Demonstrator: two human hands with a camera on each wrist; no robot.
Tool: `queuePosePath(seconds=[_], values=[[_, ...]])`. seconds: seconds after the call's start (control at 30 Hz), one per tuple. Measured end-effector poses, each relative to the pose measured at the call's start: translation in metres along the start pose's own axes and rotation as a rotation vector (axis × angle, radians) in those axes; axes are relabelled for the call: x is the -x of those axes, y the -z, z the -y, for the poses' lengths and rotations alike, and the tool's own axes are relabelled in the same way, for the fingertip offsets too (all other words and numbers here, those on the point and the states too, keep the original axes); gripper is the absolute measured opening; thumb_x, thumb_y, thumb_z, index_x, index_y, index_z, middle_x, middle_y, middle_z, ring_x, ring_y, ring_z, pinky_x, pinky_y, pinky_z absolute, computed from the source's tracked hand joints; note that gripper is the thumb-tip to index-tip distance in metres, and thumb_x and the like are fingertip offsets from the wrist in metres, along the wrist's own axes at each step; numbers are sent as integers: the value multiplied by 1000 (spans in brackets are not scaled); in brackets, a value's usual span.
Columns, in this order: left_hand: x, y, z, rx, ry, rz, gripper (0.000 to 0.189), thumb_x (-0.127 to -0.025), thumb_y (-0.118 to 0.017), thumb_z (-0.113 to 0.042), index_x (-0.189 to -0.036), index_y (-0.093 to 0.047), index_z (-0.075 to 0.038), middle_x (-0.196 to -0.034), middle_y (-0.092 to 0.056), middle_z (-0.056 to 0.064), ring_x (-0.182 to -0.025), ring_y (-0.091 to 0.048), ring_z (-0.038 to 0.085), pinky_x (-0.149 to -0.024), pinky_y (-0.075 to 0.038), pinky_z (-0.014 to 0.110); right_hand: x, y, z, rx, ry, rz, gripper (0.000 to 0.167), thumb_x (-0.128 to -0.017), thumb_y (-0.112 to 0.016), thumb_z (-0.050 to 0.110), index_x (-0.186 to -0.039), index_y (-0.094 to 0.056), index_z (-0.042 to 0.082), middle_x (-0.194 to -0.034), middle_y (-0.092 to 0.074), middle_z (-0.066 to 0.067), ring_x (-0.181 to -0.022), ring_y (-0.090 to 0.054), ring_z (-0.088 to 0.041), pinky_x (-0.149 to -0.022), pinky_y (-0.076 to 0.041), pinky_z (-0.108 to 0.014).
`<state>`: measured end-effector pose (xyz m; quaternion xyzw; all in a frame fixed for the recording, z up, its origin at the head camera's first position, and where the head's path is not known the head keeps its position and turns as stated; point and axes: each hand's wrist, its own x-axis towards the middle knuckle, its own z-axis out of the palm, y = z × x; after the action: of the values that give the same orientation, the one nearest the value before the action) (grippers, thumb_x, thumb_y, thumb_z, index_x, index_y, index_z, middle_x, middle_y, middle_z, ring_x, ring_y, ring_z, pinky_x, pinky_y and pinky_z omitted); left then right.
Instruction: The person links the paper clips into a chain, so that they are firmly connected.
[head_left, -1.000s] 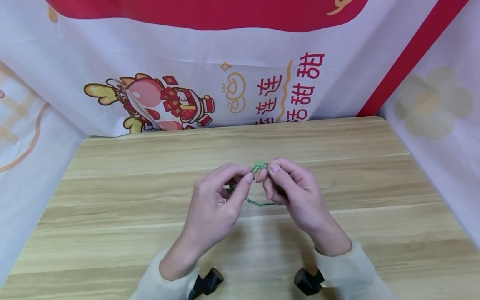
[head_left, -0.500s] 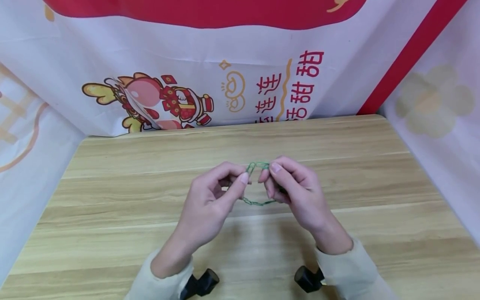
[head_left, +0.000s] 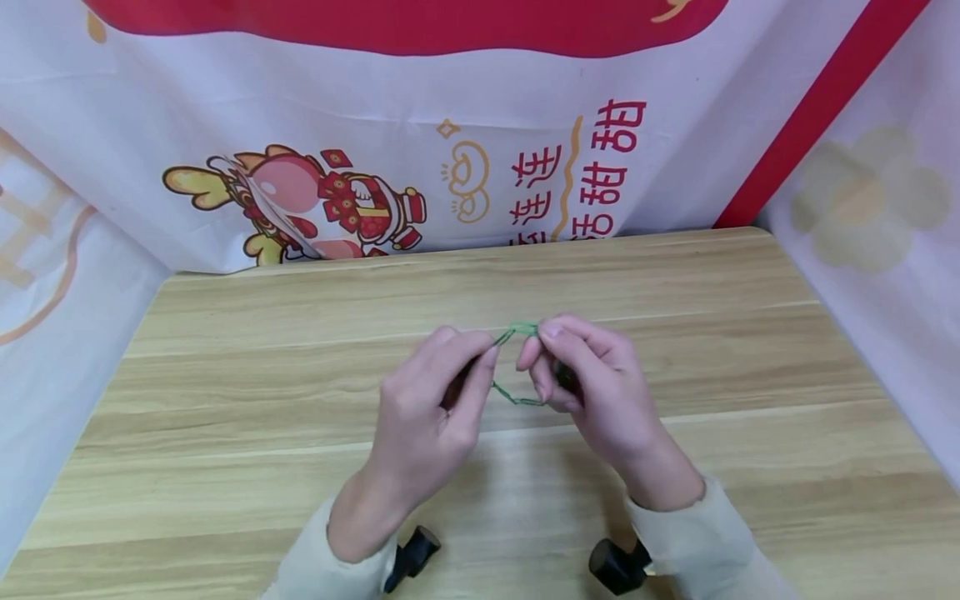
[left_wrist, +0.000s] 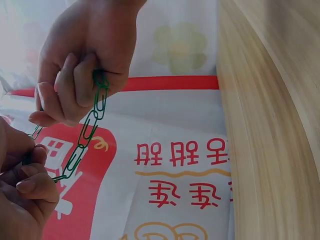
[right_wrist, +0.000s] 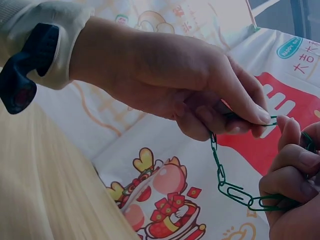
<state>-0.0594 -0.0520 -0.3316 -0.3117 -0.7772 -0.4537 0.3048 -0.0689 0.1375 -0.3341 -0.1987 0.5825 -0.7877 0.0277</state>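
Note:
A chain of green paper clips (head_left: 519, 402) hangs in a loop between both hands above the table. My left hand (head_left: 426, 412) pinches a clip at one end between thumb and forefinger. Opposite it, my right hand (head_left: 603, 392) pinches another clip with its thumb and forefinger, its other fingers curled around more of the chain. In the left wrist view, linked clips (left_wrist: 89, 125) run from the right fingers down to the left hand. The right wrist view shows the slack chain (right_wrist: 235, 194) sagging below; parts inside both hands are hidden.
Below the hands lies a wood-grain table (head_left: 247, 400). A white and red printed cloth (head_left: 337, 92) stands behind it, with more cloth on both sides. Black wrist mounts (head_left: 618, 567) stick out beneath the sleeves.
My left hand shifted slightly left, then came back right and turned a little, still pinching its clip. The upper clips are stretched between the fingertips. The right hand stays nearly still.

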Motion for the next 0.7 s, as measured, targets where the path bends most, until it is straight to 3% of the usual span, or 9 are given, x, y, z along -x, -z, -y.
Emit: queuePosePath(seconds=[0.1,0.3,0.7], values=[[0,-2,-1,-8,-35,7,11,-97,-69,8,-105,-72,2,-79,-59,4,-63,-46,9,-56,-37,11,0,-2,0,-18,-25,-9,39,-114,-47,13,-85,-72,12,-63,-57,5,-45,-25,-20,-42,-17,-36],[-1,-3,-1,-23,-34,11,11,-97,-68,9,-105,-72,2,-80,-59,4,-63,-46,8,-55,-38,11,1,-4,1,-13,-45,-42,40,-114,-46,15,-82,-71,13,-61,-56,6,-46,-26,-19,-43,-19,-35],[-1,-10,-4,-105,-81,-45,9,-97,-68,8,-104,-72,2,-82,-63,7,-66,-52,12,-57,-45,17,2,-18,-7,-60,23,-124,38,-114,-46,12,-87,-73,15,-61,-52,7,-47,-23,-18,-44,-17,-35]])
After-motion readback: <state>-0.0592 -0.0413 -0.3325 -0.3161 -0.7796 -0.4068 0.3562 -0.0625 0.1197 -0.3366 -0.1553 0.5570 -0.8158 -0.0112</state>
